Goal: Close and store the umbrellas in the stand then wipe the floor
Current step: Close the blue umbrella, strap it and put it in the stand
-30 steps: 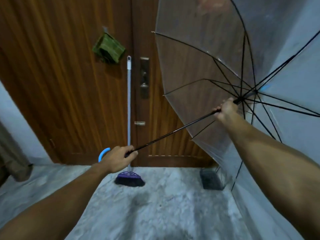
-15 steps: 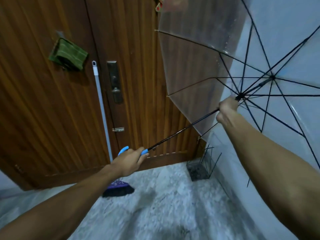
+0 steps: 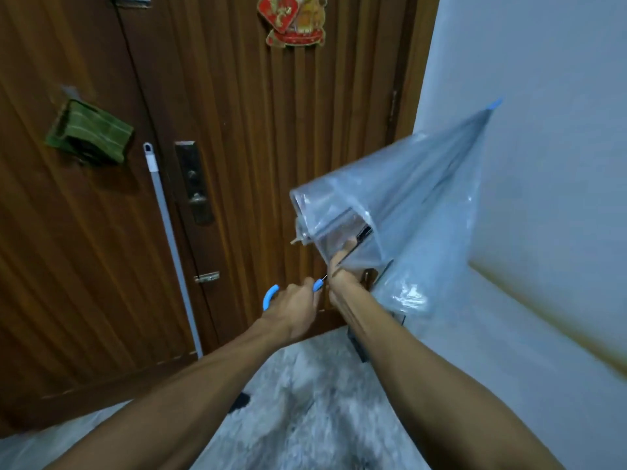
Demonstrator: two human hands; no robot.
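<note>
A clear plastic umbrella (image 3: 417,205) is folded shut, its blue tip (image 3: 494,104) pointing up and right toward the wall. My left hand (image 3: 293,308) grips its curved blue handle (image 3: 270,295) near the door. My right hand (image 3: 342,273) sits just right of the left, fingers curled round the shaft at the runner, partly hidden inside the collapsed canopy. The dark wire umbrella stand (image 3: 359,344) stands on the floor in the corner, mostly hidden behind my right forearm.
A brown wooden door (image 3: 237,147) fills the view ahead, with a lock plate (image 3: 195,184). A mop's grey pole (image 3: 169,239) leans on the door. A green cloth (image 3: 90,134) hangs on a hook. White wall on the right; grey marble floor (image 3: 305,418) below.
The open canopy has collapsed shut. My right hand slid down the shaft to just beside my left hand. The view turned right and up.
</note>
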